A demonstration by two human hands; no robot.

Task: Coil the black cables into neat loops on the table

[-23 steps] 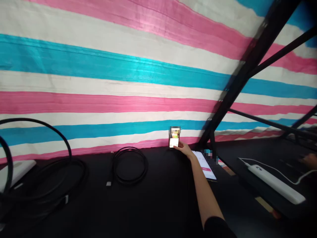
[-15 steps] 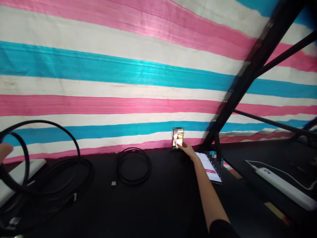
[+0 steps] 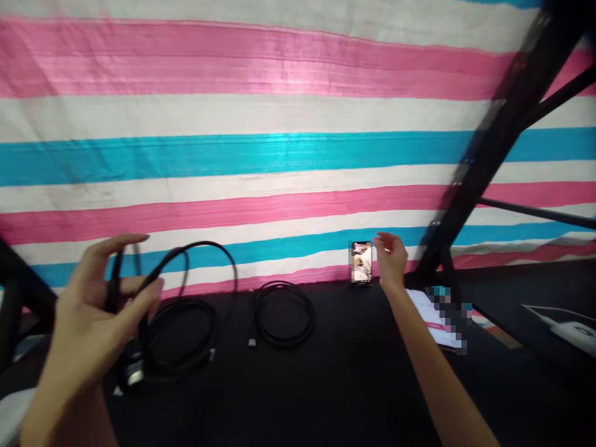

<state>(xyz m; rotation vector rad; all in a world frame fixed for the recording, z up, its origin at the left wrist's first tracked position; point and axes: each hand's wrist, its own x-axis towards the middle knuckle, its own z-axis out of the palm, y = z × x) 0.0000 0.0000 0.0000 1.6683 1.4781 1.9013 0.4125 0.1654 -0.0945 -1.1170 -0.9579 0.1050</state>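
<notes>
My left hand is closed around a loosely looped black cable, the loops hanging between thumb and fingers. A metal-coloured connector shows below that hand. Behind it, more black cable loops rest on the table; whether they belong to the held cable I cannot tell. My right hand is raised just right of a small upright phone with a lit picture. Its fingers are bent and slightly apart, with nothing visible in them. A coiled black cable with a pale plug lies between my hands.
A larger device with a lit white screen lies under my right forearm. Black metal bars slant up at the right. A white device with a cord sits far right. Striped sheeting rises behind the black table.
My right hand has come off the phone's screen and moved to its right. My left hand has come into fuller view, holding the looped cable. The view has turned left.
</notes>
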